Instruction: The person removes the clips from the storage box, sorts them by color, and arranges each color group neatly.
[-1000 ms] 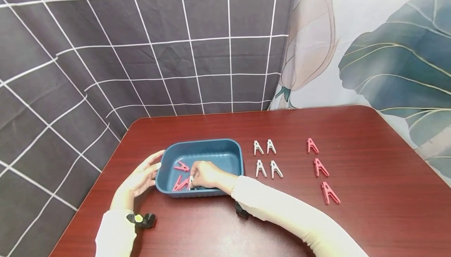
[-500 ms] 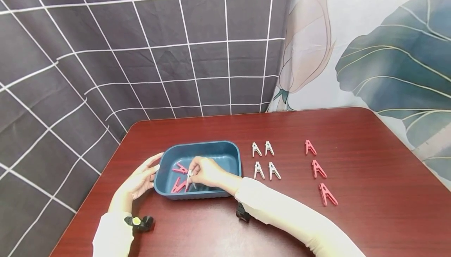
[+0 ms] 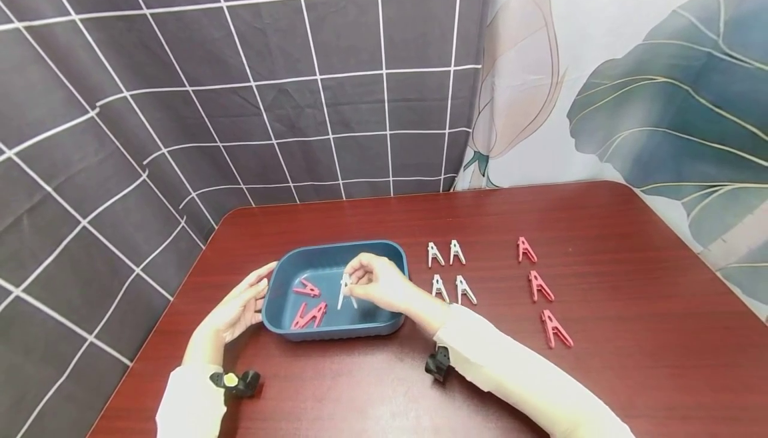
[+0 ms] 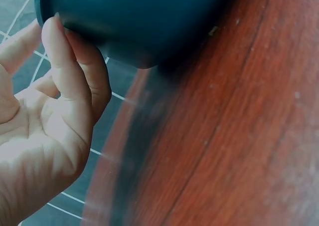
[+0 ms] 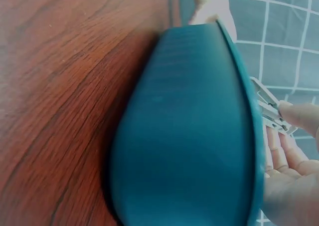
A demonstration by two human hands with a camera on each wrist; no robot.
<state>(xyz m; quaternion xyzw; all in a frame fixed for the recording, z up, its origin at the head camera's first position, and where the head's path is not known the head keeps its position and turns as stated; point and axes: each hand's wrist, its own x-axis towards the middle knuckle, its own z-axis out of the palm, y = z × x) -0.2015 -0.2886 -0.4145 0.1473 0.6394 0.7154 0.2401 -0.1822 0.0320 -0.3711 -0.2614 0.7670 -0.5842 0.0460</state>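
Note:
My right hand (image 3: 384,285) pinches a white clothespin (image 3: 345,288) over the blue bin (image 3: 336,335), its legs pointing downward. In the right wrist view, thumb and fingers hold this clothespin (image 5: 271,109) beyond the bin's rim. Three pink clothespins (image 3: 308,288) lie in the left part of the bin, two of them overlapping. At the bin's left end, my left hand (image 3: 240,308) has its fingers against the outer wall. The left wrist view shows its fingertips (image 4: 52,29) touching the bin near the rim.
Right of the bin, several white clothespins (image 3: 435,255) lie in two rows on the red-brown table (image 3: 354,391). Farther right, three pink clothespins (image 3: 541,286) form a column. A dark gridded curtain (image 3: 270,91) hangs behind the table.
My right hand has lifted the white clothespin from beside the pink ones and carried it rightward over the bin. The left hand stays at the bin's end.

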